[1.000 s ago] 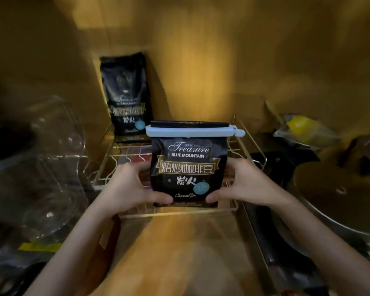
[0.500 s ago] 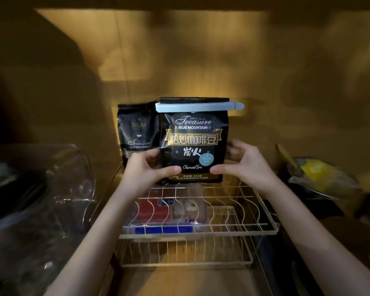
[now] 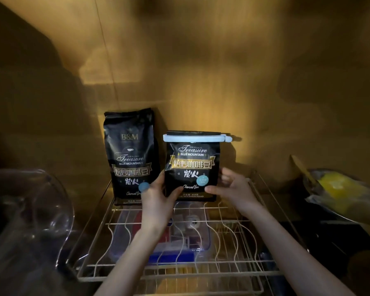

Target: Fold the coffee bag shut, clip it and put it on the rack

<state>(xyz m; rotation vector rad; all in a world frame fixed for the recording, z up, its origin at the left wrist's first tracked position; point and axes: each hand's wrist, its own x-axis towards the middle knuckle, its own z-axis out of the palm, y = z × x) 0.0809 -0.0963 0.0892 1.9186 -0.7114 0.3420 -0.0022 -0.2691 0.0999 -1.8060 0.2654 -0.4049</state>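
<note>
The black coffee bag [image 3: 190, 167] stands upright at the back of the white wire rack [image 3: 224, 233], its folded top held by a pale blue clip [image 3: 195, 138]. Its bottom edge is level with the rack's top wires; I cannot tell whether it rests on them. My left hand [image 3: 156, 196] grips the bag's lower left side, thumb on the front. My right hand [image 3: 233, 189] holds the lower right side, thumb on the front corner, fingers spread and blurred beside the bag's edge.
A taller, unclipped black coffee bag [image 3: 130, 157] stands just left, against the wooden wall. Under the rack's wires lies a clear box with blue and red parts [image 3: 179, 242]. A clear glass bowl [image 3: 30, 214] sits left; a bowl with yellow contents [image 3: 340, 193] sits right.
Both hands carried the clipped bag up and back, from the rack's front edge to the rear of the top tier beside the other bag. The right fingers have loosened.
</note>
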